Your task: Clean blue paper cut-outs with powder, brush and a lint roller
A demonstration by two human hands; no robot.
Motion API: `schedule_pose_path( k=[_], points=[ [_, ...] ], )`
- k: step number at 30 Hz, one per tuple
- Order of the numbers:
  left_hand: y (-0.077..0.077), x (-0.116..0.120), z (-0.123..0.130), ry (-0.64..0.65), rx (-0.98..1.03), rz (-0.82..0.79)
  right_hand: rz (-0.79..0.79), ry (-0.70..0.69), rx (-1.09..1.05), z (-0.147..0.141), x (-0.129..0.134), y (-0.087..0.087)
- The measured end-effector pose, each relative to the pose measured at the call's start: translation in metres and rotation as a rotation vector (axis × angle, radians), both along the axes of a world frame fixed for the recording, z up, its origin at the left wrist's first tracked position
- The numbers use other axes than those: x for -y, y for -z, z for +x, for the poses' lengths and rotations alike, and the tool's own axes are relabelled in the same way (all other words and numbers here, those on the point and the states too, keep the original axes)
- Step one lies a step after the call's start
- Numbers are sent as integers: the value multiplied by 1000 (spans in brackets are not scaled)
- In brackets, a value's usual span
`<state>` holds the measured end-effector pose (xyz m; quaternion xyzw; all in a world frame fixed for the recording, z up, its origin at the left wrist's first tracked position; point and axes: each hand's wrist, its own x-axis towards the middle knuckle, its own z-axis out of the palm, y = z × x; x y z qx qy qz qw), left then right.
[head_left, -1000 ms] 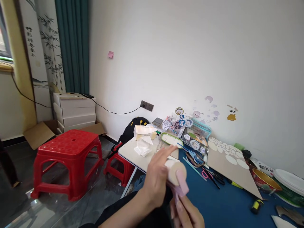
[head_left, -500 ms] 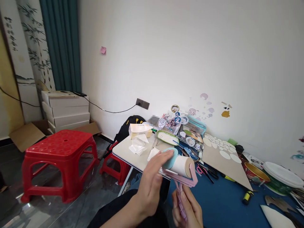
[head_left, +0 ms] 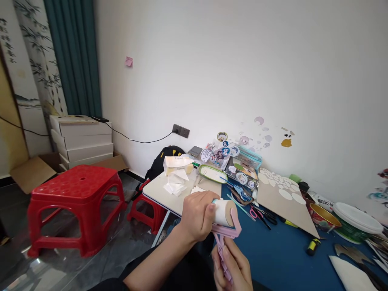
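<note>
Right down in front of us, the right hand [head_left: 233, 264] has its fingers curled round the handle [head_left: 224, 262] of a pink lint roller [head_left: 224, 212], thumb pressed along it. The handle runs down towards our lap, leaning slightly right at the bottom. Up top, the roll's long axis lies crosswise, nearly level, dipping a touch to the right; its beige core end faces right and a little towards us, with the pink frame bent round it. And here's the left hand [head_left: 198, 214], closed over the roll's left end, fingers over the top and thumb against the side, a sliver of teal showing by the fingertips! The whole roller is held up over the table's near edge.

Just beyond, on the blue tabletop [head_left: 273, 258], we spot pink-handled scissors [head_left: 263, 216], then a green-rimmed tray [head_left: 212, 174], with crumpled tissues [head_left: 176, 188] to its left. Over to the right we've got a board [head_left: 283, 202] of pale ovals and a white-lidded tub [head_left: 357, 218]. Farther back, there's the pale wall [head_left: 230, 60], carrying a dark socket [head_left: 181, 130] and a pink note [head_left: 129, 61].
</note>
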<state>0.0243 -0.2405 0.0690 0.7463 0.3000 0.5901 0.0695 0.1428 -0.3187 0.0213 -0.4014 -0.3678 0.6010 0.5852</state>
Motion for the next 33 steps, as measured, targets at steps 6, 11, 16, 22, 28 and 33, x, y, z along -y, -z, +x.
schedule_pose_path(
  k=[6, 11, 16, 22, 28, 33],
  points=[
    [-1, -3, -6, 163, 66, -144, -19, 30, -28, 2, -4, 4],
    [-9, 0, -23, 368, 277, -306, -6, -5, -118, 7, -5, 4],
    [2, 3, -33, 243, 48, -115, -26, -18, -136, 6, -3, 3],
    [7, 7, -23, 240, 238, -366, -24, -131, -131, 10, 1, 3],
    [-11, -1, -18, 452, 965, -1038, -89, -192, -196, 21, 0, 8],
    [-16, -7, -17, 590, 1254, -1113, -88, -203, -273, 28, 1, 9]
  ],
)
